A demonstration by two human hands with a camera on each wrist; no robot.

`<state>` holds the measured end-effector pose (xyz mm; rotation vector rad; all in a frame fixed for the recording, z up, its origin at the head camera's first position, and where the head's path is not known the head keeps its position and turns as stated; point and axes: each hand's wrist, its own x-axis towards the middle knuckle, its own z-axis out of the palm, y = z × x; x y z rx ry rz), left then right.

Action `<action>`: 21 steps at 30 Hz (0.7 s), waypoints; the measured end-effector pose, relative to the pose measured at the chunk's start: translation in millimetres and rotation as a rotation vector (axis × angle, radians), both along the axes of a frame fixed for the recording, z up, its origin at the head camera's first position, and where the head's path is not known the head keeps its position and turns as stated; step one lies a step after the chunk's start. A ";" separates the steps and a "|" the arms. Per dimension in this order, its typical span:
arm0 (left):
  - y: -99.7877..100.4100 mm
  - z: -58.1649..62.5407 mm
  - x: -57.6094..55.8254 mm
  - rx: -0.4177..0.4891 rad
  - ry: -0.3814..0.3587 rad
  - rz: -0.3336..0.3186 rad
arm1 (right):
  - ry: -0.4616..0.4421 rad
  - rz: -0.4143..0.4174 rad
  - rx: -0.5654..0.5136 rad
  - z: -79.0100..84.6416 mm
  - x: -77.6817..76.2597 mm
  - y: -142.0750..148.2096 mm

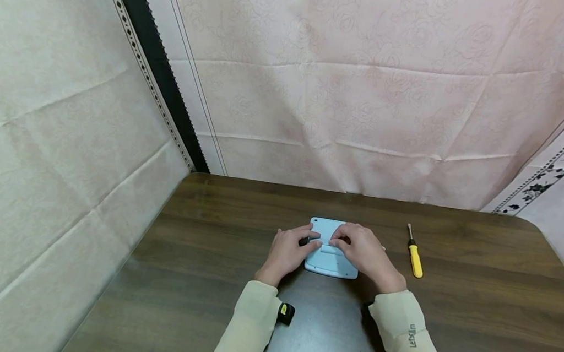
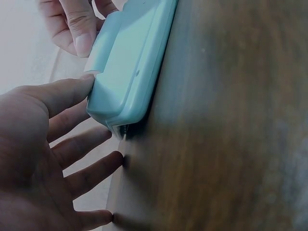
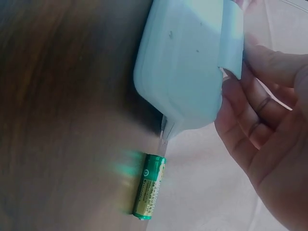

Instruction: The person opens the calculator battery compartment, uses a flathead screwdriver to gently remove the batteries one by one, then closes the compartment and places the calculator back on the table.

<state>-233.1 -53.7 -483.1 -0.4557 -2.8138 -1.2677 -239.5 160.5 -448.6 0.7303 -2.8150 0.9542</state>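
A flat, light-blue plastic device (image 1: 332, 265) with rounded corners and small screw holes lies on the table between both hands. Its narrow battery cover (image 3: 232, 38) stands partly raised along one edge. The thumb and fingers of my right hand (image 1: 363, 251) pinch this cover. On the opposite side, my left hand (image 1: 288, 248) touches the device with thumb and index finger, the thumb tip at the end of the cover. The other fingers of that hand spread out nearly straight, as the left wrist view shows. Hands partly hide the device's middle.
A green and gold battery (image 3: 150, 187) lies on the table beside the device, on the right hand's side. Farther right rests a screwdriver (image 1: 416, 258) with a yellow handle. Patterned cloth (image 1: 366, 122) hangs behind the wooden table (image 1: 476, 302).
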 end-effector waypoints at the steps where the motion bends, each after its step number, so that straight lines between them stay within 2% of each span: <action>1: 0.0 0.0 0.1 0.004 0.000 0.000 | 0.004 0.000 0.004 -0.2 -0.1 0.0; 7: -0.5 1.2 1.3 0.037 0.004 -0.002 | 0.022 0.001 0.053 -1.6 -1.0 0.2; 12: -0.1 0.8 0.2 0.014 -0.004 -0.002 | -0.006 -0.025 0.085 -4.8 -2.2 -0.5; 21: 1.3 2.0 -0.2 -0.024 -0.008 0.007 | -0.064 -0.104 0.050 -8.0 -2.4 -2.4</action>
